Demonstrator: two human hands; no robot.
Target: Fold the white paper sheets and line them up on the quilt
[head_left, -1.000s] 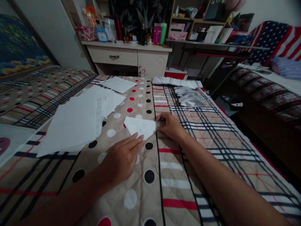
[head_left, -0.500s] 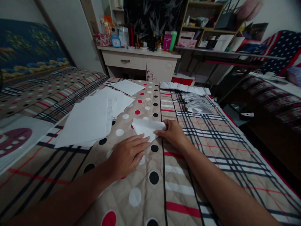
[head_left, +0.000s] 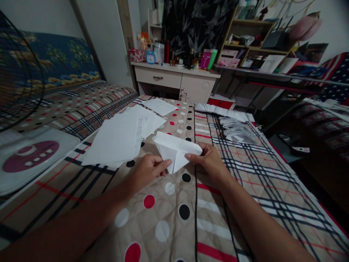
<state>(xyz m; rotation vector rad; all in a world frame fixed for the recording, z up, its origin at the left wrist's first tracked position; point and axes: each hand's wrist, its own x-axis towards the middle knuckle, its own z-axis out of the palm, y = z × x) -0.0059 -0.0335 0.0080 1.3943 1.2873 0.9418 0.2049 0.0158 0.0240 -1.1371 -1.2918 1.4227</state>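
A folded sheet of white paper (head_left: 177, 145) is held between my two hands over the bed, with a broad band along its top and flaps coming to a point below. My left hand (head_left: 154, 165) pinches its lower left edge, the thumb on top. At the right end, my right hand (head_left: 205, 158) grips it with the thumb in front and the fingers behind. Left of the folded paper lies a spread stack of white sheets (head_left: 111, 138). One more sheet (head_left: 160, 106) lies beyond that stack.
On the right of the patterned bedspread (head_left: 174, 222) are a fanned pile of folded papers (head_left: 237, 130) and a long row of white papers (head_left: 223, 111). A white bag with a purple print (head_left: 32, 156) lies at the left. Past the bed stands a white dresser (head_left: 159, 77).
The folded paper has been lifted off the bedspread and tilted. My left hand has gone from lying flat on it to pinching its edge. The camera view has shifted left.
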